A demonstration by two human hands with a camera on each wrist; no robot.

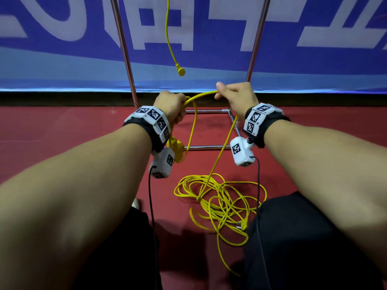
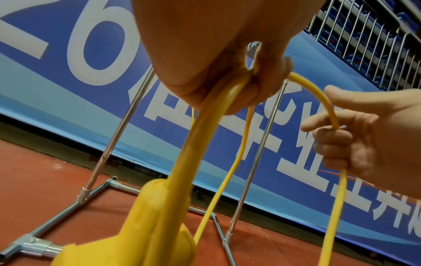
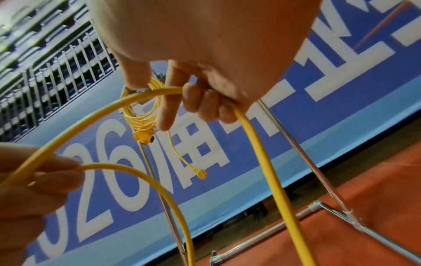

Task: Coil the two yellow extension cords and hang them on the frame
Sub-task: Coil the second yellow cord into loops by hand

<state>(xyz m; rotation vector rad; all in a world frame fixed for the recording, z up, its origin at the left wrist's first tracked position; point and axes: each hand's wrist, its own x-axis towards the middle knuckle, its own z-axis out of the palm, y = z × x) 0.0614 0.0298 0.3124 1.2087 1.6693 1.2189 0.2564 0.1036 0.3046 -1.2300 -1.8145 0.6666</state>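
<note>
A yellow extension cord lies in a loose tangle (image 1: 219, 204) on the red floor between my knees. My left hand (image 1: 171, 105) grips this cord near its socket end, and the yellow socket block (image 1: 177, 150) hangs under that wrist, large in the left wrist view (image 2: 154, 216). My right hand (image 1: 234, 97) grips the same cord a short way along, so a short arc (image 1: 201, 96) spans the two hands. From the right hand the cord drops to the tangle. The second yellow cord (image 3: 142, 108) hangs coiled on the chrome frame (image 1: 123, 49), with its plug (image 1: 181, 71) dangling.
The frame's two slanted poles rise ahead of me and its base bars (image 1: 207, 111) lie on the floor under my hands. A blue banner wall (image 1: 62, 65) stands behind it, with a metal railing (image 2: 364, 36) above. Black sensor cables (image 1: 151, 206) hang from both wrists.
</note>
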